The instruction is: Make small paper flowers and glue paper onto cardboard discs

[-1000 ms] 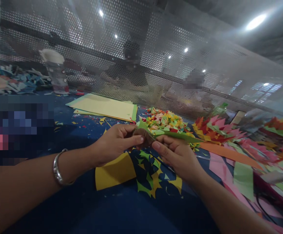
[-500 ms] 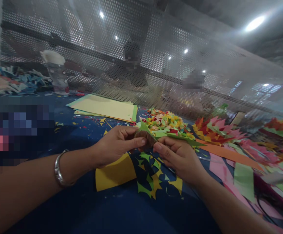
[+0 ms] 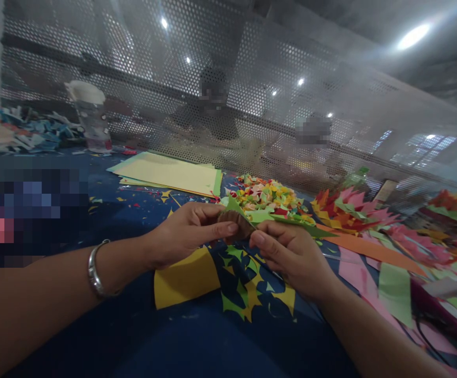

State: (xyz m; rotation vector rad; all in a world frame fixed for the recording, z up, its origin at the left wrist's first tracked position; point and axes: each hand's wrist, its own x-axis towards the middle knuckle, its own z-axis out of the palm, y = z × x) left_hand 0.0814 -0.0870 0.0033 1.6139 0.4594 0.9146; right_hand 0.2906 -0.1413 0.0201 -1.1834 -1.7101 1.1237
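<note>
My left hand (image 3: 191, 233), with a silver bracelet at its wrist, pinches a pointed piece of green paper (image 3: 234, 206) between thumb and fingers. A dark brownish curved surface (image 3: 244, 224) shows below the green edge; whether it is the paper's shaded underside, I cannot tell. At the right end my right hand (image 3: 291, 254) is closed on the same paper, thumb against curled fingers. Part of the green sheet sticks out past those knuckles. Under the hands lie a yellow sheet (image 3: 187, 281) and green and yellow cut scraps (image 3: 252, 294) on the blue tabletop (image 3: 165, 341).
Behind my hands is a heap of colourful paper bits (image 3: 271, 197). Pale yellow sheets (image 3: 173, 170) lie at back left, near a clear cup (image 3: 92, 123). Spiky paper pieces (image 3: 354, 205) and pink strips (image 3: 354, 273) cover the right. A perforated screen (image 3: 145, 94) stands behind.
My right hand has shifted very slightly to the right, and a little more of the brownish surface shows between the hands. The rest looks the same.
</note>
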